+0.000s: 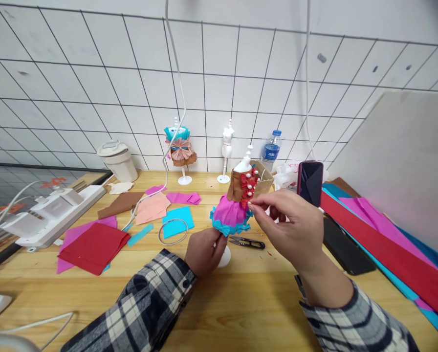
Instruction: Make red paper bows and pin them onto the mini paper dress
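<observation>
A small white dress-form mannequin [243, 165] leans slightly in front of me. It wears a brown paper bodice [235, 185], a magenta skirt [229, 211] and a blue ruffled hem [224, 229]. Red bows [245, 182] with white pearl beads run down one side of the bodice. My left hand [206, 253] is closed around the stand just below the hem; its round base [225, 257] shows partly behind the fingers. With thumb and forefinger, my right hand [290, 220] pinches a small white bead [250, 203] against the lowest bow. Black thread snips [247, 242] lie behind the stand.
Two other mannequins, one dressed [182, 146] and one bare [227, 146], stand by the tiled wall. Paper sheets [94, 247] and a metal ring [172, 231] lie left. A phone [310, 183], bottle [271, 146] and long paper strips [387, 244] are right. A power strip [61, 215] sits far left.
</observation>
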`<state>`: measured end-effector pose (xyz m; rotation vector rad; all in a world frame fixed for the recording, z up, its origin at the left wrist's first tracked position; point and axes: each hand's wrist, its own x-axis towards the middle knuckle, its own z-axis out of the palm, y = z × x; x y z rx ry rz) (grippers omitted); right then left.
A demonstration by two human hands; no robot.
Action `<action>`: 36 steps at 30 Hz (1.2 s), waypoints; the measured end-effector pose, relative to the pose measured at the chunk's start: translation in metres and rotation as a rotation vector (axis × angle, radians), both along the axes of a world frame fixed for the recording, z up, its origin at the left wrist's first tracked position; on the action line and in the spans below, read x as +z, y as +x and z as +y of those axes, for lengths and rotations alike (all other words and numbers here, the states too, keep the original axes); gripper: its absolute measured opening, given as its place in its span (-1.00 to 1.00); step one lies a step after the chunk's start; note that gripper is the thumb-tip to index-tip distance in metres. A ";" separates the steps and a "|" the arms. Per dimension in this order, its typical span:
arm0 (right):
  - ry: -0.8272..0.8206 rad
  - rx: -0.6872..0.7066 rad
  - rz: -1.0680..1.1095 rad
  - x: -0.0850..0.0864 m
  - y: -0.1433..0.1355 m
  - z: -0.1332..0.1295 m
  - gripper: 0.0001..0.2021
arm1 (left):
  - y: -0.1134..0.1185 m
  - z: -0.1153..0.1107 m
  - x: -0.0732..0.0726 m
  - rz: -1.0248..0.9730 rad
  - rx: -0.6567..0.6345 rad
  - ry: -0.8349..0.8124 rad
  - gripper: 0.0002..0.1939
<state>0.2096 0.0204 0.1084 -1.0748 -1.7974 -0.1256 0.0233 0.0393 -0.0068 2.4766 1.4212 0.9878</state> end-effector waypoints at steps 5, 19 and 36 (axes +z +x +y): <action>0.003 -0.001 -0.036 0.000 0.000 0.000 -0.93 | 0.001 0.000 0.001 0.018 0.006 0.018 -0.64; -0.061 0.019 0.018 0.000 0.000 0.002 -0.92 | 0.002 -0.001 0.002 0.028 0.026 -0.002 -0.65; -0.124 0.014 0.112 -0.005 -0.004 0.004 -0.93 | 0.001 0.000 0.002 0.058 0.022 0.038 -0.65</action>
